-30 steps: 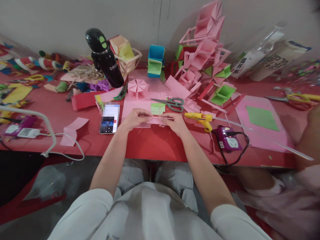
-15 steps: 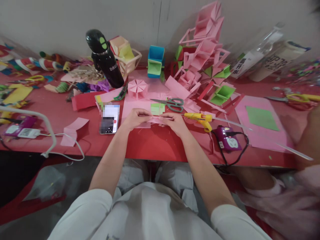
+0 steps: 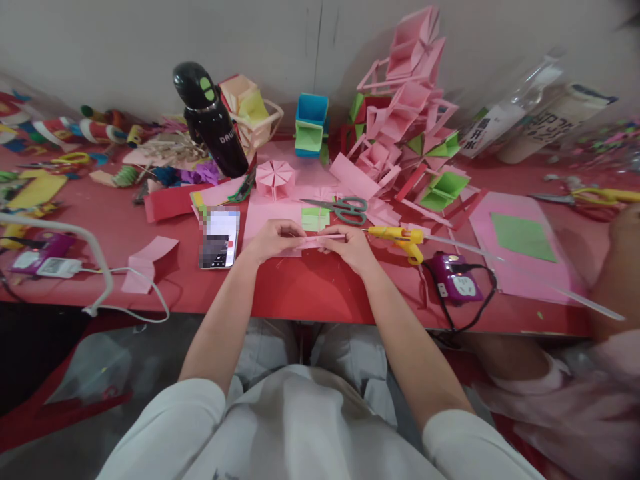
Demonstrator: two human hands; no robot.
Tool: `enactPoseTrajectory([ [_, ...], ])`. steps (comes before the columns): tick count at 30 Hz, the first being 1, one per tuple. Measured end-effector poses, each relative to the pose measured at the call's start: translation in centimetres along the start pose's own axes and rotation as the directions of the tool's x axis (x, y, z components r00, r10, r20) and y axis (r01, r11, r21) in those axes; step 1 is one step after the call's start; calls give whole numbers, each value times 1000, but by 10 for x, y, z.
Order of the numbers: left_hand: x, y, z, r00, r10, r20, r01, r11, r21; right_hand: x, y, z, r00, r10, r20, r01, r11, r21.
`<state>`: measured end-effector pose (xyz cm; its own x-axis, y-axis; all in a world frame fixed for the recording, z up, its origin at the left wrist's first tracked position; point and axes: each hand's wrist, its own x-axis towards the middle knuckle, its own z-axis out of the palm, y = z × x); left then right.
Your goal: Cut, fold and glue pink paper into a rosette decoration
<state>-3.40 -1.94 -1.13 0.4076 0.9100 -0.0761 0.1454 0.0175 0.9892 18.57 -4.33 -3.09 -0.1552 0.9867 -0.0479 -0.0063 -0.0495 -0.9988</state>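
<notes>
A narrow folded piece of pink paper (image 3: 314, 242) is pinched between my two hands above the red tabletop. My left hand (image 3: 275, 239) has its fingers closed on the left end. On the other end are the thumb and fingers of my right hand (image 3: 350, 247), and the fold there looks like a thin strip. Just beyond the hands lie a small light-green paper (image 3: 314, 219) and dark-handled scissors (image 3: 345, 209). A yellow glue gun (image 3: 397, 235) rests right of my right hand, a clear stick reaching out behind it.
To the left lie a phone (image 3: 220, 237) and a white cable (image 3: 107, 267). A black bottle (image 3: 215, 127) stands behind. Pink folded-paper structures (image 3: 400, 100) pile up against the wall. A purple power socket (image 3: 456, 277) sits right. Another person's arm (image 3: 617, 273) is at the right edge.
The pink paper has tilted between my fingers, so a thin folded edge shows near my right fingertips. Both hands stay in nearly the same place.
</notes>
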Motion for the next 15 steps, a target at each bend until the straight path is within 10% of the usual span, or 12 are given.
enactPoseTrajectory([
  [6, 2, -2, -1, 998, 57, 5, -57, 997, 53, 0, -1, 1, 1000, 3, 16, -3, 1000, -25],
  [15, -3, 4, 0, 966, -182, 185, 207, 970, -128, -1, -3, 0, 999, -1, 32, 2, 1000, -22],
])
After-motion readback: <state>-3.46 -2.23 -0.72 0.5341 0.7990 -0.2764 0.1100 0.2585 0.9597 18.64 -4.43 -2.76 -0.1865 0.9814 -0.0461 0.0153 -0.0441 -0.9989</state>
